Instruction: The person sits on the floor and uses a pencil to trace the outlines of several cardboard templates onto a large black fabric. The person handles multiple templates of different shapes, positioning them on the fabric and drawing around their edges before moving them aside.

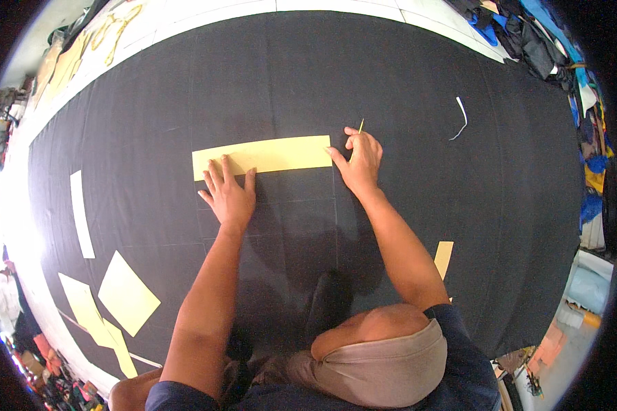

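Observation:
A long yellow paper pattern strip (pixel 281 155) lies crosswise on a large spread of black cloth (pixel 274 75). My left hand (pixel 232 198) rests with fingers spread, its fingertips pressing on the strip's left part. At the other end, my right hand (pixel 360 162) has its thumb on the strip's corner. Its curled fingers hold a thin yellow pencil (pixel 361 126), whose lower part is hidden by the hand. Faint pale lines run over the cloth below the strip and beside its right end.
Several yellow paper pieces (pixel 129 294) lie at the lower left, with a narrow white strip (pixel 82 216) above them. A small yellow piece (pixel 444 259) is partly behind my right arm. A white scrap with thread (pixel 461 113) lies at right. Dark bundled items (pixel 528 44) sit beyond the cloth.

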A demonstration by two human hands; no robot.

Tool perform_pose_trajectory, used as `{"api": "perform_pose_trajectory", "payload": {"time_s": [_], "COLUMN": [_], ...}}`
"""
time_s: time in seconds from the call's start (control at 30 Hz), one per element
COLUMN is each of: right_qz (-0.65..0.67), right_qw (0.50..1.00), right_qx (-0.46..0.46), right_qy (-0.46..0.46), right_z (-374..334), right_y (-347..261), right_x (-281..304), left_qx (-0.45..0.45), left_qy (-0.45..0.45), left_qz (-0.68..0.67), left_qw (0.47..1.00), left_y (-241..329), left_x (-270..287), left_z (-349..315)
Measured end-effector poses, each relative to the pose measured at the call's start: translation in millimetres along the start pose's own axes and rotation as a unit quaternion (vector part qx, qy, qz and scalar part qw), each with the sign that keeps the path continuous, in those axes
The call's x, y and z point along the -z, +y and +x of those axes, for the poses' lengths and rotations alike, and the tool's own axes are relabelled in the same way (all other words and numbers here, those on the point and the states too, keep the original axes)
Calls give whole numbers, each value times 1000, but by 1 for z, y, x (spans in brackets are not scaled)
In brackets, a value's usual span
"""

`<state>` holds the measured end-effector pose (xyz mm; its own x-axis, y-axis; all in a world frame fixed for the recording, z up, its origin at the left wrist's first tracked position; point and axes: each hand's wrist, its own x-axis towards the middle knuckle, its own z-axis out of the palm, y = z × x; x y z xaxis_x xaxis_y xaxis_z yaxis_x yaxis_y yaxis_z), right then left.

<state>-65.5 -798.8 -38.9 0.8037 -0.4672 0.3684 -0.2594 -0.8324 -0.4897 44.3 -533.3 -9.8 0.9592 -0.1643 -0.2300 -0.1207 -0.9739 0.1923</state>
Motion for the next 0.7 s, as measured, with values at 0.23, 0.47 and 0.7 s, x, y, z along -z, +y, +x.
{"api": "perform_pose_trajectory", "payload": {"time_s": [0.23,0.47,0.7], "right_qz": [-3,-22,-37], "right_qw": [1000,999,999], "right_qx": [-7,-4,1], "right_qy": [-12,-39,-31], "right_z": [1,3,2], "right_y": [-3,-9,-6], "right_x": [0,0,0], "left_qx": [-3,-47,-61], "left_qy": [52,100,112], "left_qz": [-15,-26,-69], "left_qw": [999,994,989], "left_y": [-7,-16,-19], "left_x": [-5,-15,-15], "left_z": [-6,-10,-7]}}
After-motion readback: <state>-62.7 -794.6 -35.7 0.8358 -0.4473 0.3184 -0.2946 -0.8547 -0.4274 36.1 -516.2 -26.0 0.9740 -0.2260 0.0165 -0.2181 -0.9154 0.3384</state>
